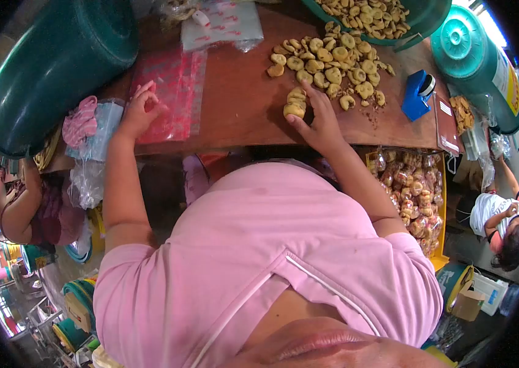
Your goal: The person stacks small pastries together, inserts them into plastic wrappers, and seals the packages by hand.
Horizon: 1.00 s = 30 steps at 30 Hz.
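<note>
My right hand (321,122) has its thumb and fingers around a short row of round tan cookies (295,103), near the front of the brown table. Just beyond it spreads a loose pile of the same cookies (333,61). My left hand (139,110) is over the left edge of a stack of red-printed clear plastic bags (174,92). Its fingers are bent in a pinch; whatever is between the fingertips is too small to make out.
A green basin (422,30) of cookies stands at the back right, with a blue tape dispenser (417,95) nearby. A yellow crate (440,245) holds packed cookies below the edge. A green drum (57,67) stands left. Other people (498,214) are on both sides.
</note>
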Each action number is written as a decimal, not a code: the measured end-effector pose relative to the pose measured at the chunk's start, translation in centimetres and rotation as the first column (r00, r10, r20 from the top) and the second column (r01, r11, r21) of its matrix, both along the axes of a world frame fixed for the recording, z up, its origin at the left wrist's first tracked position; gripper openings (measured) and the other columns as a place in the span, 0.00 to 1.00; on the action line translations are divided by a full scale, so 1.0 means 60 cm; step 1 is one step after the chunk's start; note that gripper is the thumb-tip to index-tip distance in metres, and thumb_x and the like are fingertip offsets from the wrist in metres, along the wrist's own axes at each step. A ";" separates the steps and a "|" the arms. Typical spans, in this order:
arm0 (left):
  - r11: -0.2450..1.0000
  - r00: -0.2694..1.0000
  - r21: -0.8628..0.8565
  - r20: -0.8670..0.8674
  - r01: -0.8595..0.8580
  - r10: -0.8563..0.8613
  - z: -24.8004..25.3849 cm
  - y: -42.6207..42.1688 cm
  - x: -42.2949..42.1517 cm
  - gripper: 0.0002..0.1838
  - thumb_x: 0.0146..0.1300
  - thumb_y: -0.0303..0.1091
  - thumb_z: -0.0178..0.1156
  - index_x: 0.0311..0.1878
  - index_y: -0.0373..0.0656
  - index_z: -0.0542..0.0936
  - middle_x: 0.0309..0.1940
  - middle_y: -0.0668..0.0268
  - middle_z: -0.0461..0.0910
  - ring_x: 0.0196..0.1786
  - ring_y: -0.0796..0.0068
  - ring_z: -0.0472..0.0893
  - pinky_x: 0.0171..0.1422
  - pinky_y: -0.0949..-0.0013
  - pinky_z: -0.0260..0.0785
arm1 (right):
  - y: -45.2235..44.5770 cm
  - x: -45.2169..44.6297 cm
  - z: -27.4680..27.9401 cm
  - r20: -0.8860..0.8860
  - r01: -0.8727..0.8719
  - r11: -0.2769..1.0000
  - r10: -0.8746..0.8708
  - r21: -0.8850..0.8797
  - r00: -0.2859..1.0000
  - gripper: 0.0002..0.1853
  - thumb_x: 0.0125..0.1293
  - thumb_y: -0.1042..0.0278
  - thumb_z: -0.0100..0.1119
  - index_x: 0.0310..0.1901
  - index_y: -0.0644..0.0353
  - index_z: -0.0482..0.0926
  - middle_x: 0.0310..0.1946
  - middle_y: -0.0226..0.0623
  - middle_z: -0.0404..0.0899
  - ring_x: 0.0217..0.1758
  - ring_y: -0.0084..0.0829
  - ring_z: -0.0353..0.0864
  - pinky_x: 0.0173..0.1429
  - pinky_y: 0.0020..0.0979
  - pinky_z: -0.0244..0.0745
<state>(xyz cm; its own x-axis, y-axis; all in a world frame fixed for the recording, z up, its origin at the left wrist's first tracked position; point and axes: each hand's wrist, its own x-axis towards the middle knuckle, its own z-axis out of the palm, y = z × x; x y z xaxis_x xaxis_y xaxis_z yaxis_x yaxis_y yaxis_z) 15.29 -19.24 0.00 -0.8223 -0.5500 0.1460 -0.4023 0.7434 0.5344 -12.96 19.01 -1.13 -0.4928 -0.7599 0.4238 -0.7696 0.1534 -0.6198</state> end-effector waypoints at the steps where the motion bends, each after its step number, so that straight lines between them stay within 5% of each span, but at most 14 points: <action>1: 0.999 1.000 0.041 -0.028 -0.008 0.009 -0.014 -0.020 0.005 0.10 0.69 0.37 0.67 0.40 0.41 0.81 0.77 0.56 0.67 0.84 0.49 0.53 0.84 0.55 0.49 | -0.001 0.001 0.000 -0.006 -0.005 1.000 0.005 0.006 1.000 0.44 0.61 0.63 0.75 0.76 0.62 0.62 0.63 0.53 0.74 0.66 0.50 0.73 0.71 0.42 0.68; 5: 0.980 0.999 0.197 -0.029 -0.019 0.025 -0.035 -0.072 0.025 0.10 0.67 0.39 0.69 0.40 0.43 0.81 0.79 0.56 0.64 0.84 0.48 0.51 0.84 0.55 0.48 | -0.003 -0.004 -0.006 0.002 0.002 1.000 -0.002 0.011 1.000 0.47 0.59 0.56 0.76 0.77 0.56 0.62 0.65 0.55 0.74 0.69 0.53 0.71 0.73 0.47 0.68; 8: 0.994 0.993 -0.103 0.107 -0.046 0.057 0.002 -0.011 0.018 0.11 0.69 0.42 0.67 0.40 0.44 0.83 0.79 0.56 0.62 0.84 0.48 0.50 0.84 0.54 0.49 | 0.000 -0.007 -0.008 0.029 -0.015 1.000 0.016 -0.015 0.999 0.47 0.59 0.55 0.76 0.77 0.55 0.62 0.64 0.55 0.74 0.68 0.53 0.72 0.73 0.47 0.68; 14: 0.984 0.993 0.130 0.044 -0.119 0.114 -0.008 -0.036 0.036 0.14 0.69 0.46 0.67 0.41 0.44 0.83 0.79 0.52 0.61 0.84 0.45 0.51 0.84 0.52 0.47 | 0.000 -0.004 -0.001 0.008 -0.026 1.000 0.026 -0.006 1.000 0.46 0.59 0.56 0.76 0.77 0.54 0.63 0.63 0.55 0.74 0.67 0.54 0.72 0.72 0.47 0.69; 20: 0.990 0.990 -0.139 0.141 0.037 -0.018 -0.007 -0.009 0.041 0.15 0.71 0.46 0.65 0.46 0.44 0.85 0.78 0.59 0.65 0.83 0.50 0.55 0.83 0.56 0.51 | 0.000 -0.002 -0.007 0.036 -0.024 0.999 0.026 -0.040 0.999 0.45 0.59 0.56 0.77 0.76 0.54 0.64 0.62 0.54 0.75 0.66 0.53 0.73 0.70 0.46 0.70; 30: 0.972 0.993 0.202 0.016 -0.122 0.121 -0.002 -0.023 0.054 0.12 0.75 0.39 0.61 0.48 0.41 0.86 0.78 0.63 0.67 0.82 0.56 0.60 0.82 0.62 0.52 | -0.001 0.000 0.001 0.014 -0.016 0.999 0.017 -0.042 1.000 0.44 0.59 0.56 0.77 0.75 0.55 0.66 0.61 0.53 0.76 0.64 0.51 0.75 0.69 0.45 0.72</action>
<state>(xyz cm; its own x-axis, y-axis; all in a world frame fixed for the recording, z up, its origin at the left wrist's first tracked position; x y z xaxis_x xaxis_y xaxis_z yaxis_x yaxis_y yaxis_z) 18.55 -20.63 -0.13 -0.7480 -0.6635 0.0191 -0.4850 0.5659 0.6668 -12.98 18.94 -1.04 -0.4865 -0.7499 0.4482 -0.7628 0.1145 -0.6364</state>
